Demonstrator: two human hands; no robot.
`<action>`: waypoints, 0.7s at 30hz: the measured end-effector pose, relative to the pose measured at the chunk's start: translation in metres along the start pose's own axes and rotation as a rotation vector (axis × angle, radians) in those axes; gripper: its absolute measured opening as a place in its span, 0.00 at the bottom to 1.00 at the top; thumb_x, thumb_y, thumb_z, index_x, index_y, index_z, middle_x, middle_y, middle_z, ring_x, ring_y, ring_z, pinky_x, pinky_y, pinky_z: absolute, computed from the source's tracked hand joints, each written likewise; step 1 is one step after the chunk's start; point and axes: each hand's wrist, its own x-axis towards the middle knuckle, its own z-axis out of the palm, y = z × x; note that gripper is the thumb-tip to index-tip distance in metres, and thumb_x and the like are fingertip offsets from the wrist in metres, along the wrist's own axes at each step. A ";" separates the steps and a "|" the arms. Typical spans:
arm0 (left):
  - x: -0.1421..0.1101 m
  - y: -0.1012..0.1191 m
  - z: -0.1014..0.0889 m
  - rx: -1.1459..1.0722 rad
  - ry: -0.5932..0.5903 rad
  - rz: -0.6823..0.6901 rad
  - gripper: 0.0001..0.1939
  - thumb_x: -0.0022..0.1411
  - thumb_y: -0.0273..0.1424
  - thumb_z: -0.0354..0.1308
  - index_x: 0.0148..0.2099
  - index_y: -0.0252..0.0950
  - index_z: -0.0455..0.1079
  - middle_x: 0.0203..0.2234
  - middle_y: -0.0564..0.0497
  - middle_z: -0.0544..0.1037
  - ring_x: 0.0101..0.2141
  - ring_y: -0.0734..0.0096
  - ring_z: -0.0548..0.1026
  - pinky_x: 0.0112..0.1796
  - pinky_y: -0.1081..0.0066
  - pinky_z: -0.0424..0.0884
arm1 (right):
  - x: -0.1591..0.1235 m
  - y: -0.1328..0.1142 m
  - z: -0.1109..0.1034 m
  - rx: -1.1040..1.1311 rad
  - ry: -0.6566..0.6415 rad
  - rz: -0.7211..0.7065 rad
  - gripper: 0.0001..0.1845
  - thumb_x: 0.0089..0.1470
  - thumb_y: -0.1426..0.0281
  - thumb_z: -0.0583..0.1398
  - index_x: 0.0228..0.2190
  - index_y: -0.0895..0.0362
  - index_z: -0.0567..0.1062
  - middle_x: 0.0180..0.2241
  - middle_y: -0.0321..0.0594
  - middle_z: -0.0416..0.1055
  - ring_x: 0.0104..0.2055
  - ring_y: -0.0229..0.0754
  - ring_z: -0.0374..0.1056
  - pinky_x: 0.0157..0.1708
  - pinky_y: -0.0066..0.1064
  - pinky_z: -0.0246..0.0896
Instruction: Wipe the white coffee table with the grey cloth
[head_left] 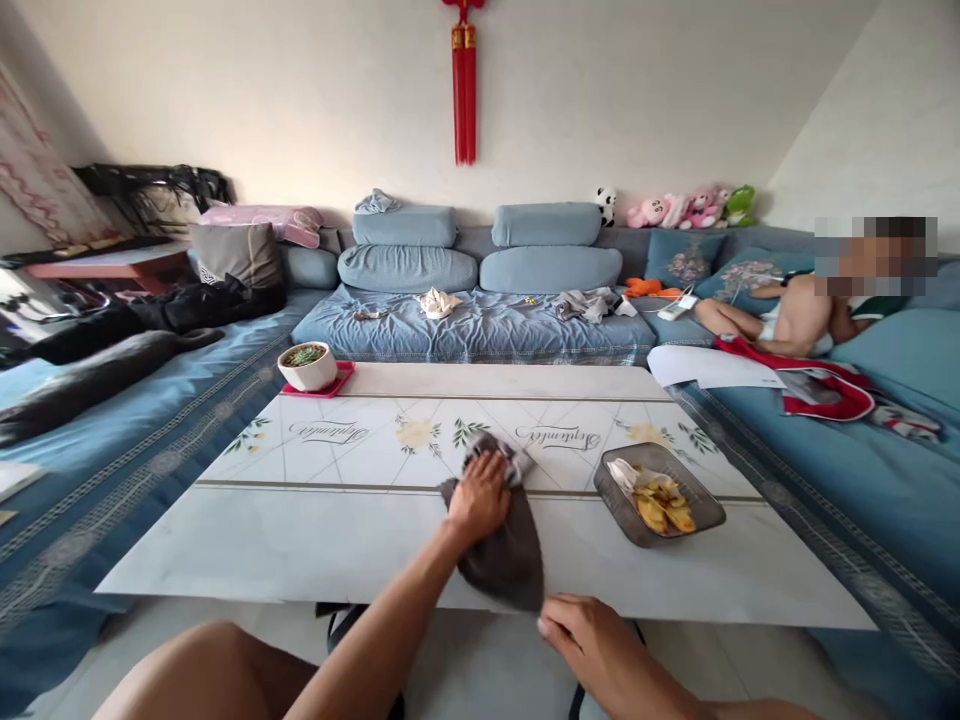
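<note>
My left hand [480,497], fingers loosely spread, presses grey cloth [506,550] onto bench [322,540], likely for firm contact; right hand [589,640] curled near corner, can't tell if pinching.

"What finishes do you see?"
"I see a smooth, faintly glossy desk [300,540], a matt cloth rag [514,560] and a smoky plastic tray [709,505]."
"And the pot [309,374]?"
"Smooth, white; the sofa [487,335] wears wrinkled, matt fabric."
</note>
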 end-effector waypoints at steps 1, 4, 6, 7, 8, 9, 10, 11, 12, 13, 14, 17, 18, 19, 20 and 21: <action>-0.021 0.009 0.009 -0.024 0.000 0.095 0.35 0.75 0.36 0.55 0.80 0.38 0.61 0.79 0.47 0.60 0.79 0.53 0.55 0.78 0.50 0.55 | 0.004 -0.006 -0.003 -0.001 0.021 -0.019 0.18 0.74 0.68 0.52 0.29 0.52 0.63 0.34 0.37 0.76 0.37 0.44 0.72 0.39 0.35 0.55; -0.101 -0.011 0.017 -0.007 0.027 0.157 0.39 0.72 0.32 0.55 0.83 0.44 0.56 0.81 0.51 0.57 0.79 0.55 0.56 0.78 0.50 0.58 | 0.008 -0.010 -0.001 -0.011 0.052 -0.124 0.17 0.75 0.69 0.53 0.29 0.52 0.65 0.33 0.34 0.75 0.35 0.41 0.72 0.37 0.33 0.55; -0.137 -0.057 0.004 0.081 0.072 -0.020 0.39 0.71 0.29 0.53 0.82 0.45 0.58 0.80 0.52 0.58 0.78 0.55 0.58 0.77 0.51 0.60 | 0.009 -0.001 0.010 -0.065 0.089 -0.216 0.17 0.75 0.70 0.55 0.29 0.52 0.68 0.31 0.32 0.75 0.32 0.40 0.73 0.34 0.33 0.55; -0.143 -0.082 -0.006 0.132 0.099 -0.143 0.37 0.72 0.29 0.51 0.81 0.44 0.60 0.79 0.50 0.60 0.78 0.55 0.59 0.76 0.50 0.61 | 0.009 0.004 0.018 -0.117 0.131 -0.258 0.17 0.74 0.72 0.56 0.29 0.52 0.69 0.31 0.32 0.75 0.31 0.40 0.73 0.33 0.33 0.55; -0.140 -0.104 -0.017 0.179 0.125 -0.268 0.35 0.74 0.30 0.50 0.80 0.41 0.62 0.79 0.48 0.61 0.78 0.53 0.60 0.76 0.50 0.61 | 0.010 0.009 0.027 -0.182 0.190 -0.293 0.16 0.72 0.73 0.56 0.30 0.52 0.71 0.30 0.32 0.75 0.30 0.41 0.74 0.32 0.33 0.56; -0.128 -0.122 -0.027 0.217 0.144 -0.387 0.33 0.76 0.32 0.48 0.79 0.37 0.63 0.78 0.44 0.62 0.77 0.51 0.61 0.76 0.49 0.60 | 0.012 0.012 0.035 -0.248 0.262 -0.318 0.15 0.70 0.75 0.56 0.30 0.52 0.72 0.30 0.33 0.75 0.30 0.42 0.74 0.32 0.34 0.58; -0.108 -0.132 -0.034 0.241 0.158 -0.490 0.32 0.77 0.33 0.47 0.79 0.34 0.64 0.78 0.40 0.63 0.77 0.48 0.60 0.76 0.47 0.59 | 0.015 0.014 0.043 -0.294 0.338 -0.334 0.15 0.69 0.77 0.56 0.31 0.52 0.73 0.30 0.35 0.75 0.30 0.44 0.75 0.32 0.35 0.60; -0.084 -0.134 -0.038 0.250 0.164 -0.564 0.32 0.78 0.35 0.47 0.78 0.30 0.64 0.78 0.37 0.63 0.77 0.46 0.60 0.76 0.46 0.59 | 0.018 0.015 0.050 -0.302 0.409 -0.340 0.15 0.70 0.77 0.55 0.32 0.52 0.74 0.31 0.36 0.76 0.31 0.45 0.76 0.32 0.35 0.63; -0.057 -0.127 -0.037 0.244 0.164 -0.602 0.32 0.78 0.35 0.48 0.77 0.28 0.64 0.77 0.34 0.63 0.77 0.44 0.59 0.76 0.46 0.58 | 0.023 0.014 0.055 -0.272 0.473 -0.341 0.15 0.72 0.77 0.54 0.35 0.52 0.76 0.33 0.37 0.77 0.33 0.46 0.77 0.34 0.35 0.68; -0.030 -0.113 -0.033 0.225 0.159 -0.602 0.32 0.77 0.34 0.49 0.77 0.27 0.65 0.77 0.33 0.63 0.77 0.43 0.59 0.76 0.46 0.57 | 0.029 0.012 0.058 -0.211 0.530 -0.344 0.15 0.74 0.75 0.53 0.40 0.52 0.78 0.37 0.39 0.79 0.38 0.46 0.79 0.38 0.35 0.72; -0.004 -0.092 -0.025 0.193 0.152 -0.564 0.32 0.77 0.34 0.51 0.77 0.28 0.65 0.77 0.33 0.63 0.78 0.43 0.59 0.76 0.45 0.57 | 0.036 0.010 0.060 -0.137 0.586 -0.348 0.14 0.77 0.72 0.52 0.46 0.52 0.78 0.43 0.41 0.81 0.44 0.46 0.81 0.44 0.34 0.75; 0.043 -0.017 0.011 0.067 0.128 -0.357 0.33 0.76 0.37 0.54 0.78 0.30 0.64 0.78 0.33 0.62 0.79 0.41 0.56 0.77 0.41 0.54 | 0.069 0.007 0.064 0.000 0.780 -0.355 0.20 0.81 0.66 0.51 0.67 0.53 0.70 0.64 0.50 0.76 0.66 0.47 0.74 0.63 0.38 0.73; 0.046 0.004 0.023 0.017 0.112 -0.299 0.34 0.77 0.38 0.54 0.79 0.31 0.63 0.78 0.34 0.61 0.79 0.40 0.54 0.77 0.39 0.53 | 0.082 0.008 0.066 0.003 0.835 -0.333 0.24 0.81 0.63 0.50 0.70 0.55 0.67 0.69 0.53 0.71 0.71 0.50 0.69 0.67 0.42 0.71; 0.041 0.018 0.033 -0.041 0.090 -0.244 0.34 0.77 0.38 0.54 0.80 0.33 0.62 0.79 0.35 0.59 0.80 0.40 0.52 0.77 0.38 0.51 | 0.096 0.011 0.068 -0.011 0.861 -0.280 0.27 0.81 0.61 0.48 0.73 0.56 0.65 0.73 0.56 0.66 0.75 0.52 0.64 0.69 0.46 0.69; 0.031 0.025 0.038 -0.116 0.063 -0.189 0.34 0.77 0.38 0.53 0.80 0.34 0.61 0.79 0.37 0.58 0.80 0.42 0.51 0.78 0.39 0.50 | 0.111 0.013 0.069 -0.036 0.860 -0.206 0.31 0.81 0.58 0.46 0.75 0.58 0.63 0.75 0.57 0.62 0.77 0.53 0.60 0.71 0.49 0.68; 0.015 0.024 0.037 -0.214 0.041 -0.142 0.33 0.78 0.37 0.51 0.81 0.36 0.61 0.80 0.39 0.58 0.80 0.46 0.51 0.78 0.41 0.51 | 0.126 0.015 0.069 -0.064 0.839 -0.123 0.33 0.81 0.57 0.44 0.76 0.59 0.61 0.77 0.57 0.59 0.79 0.55 0.57 0.72 0.52 0.66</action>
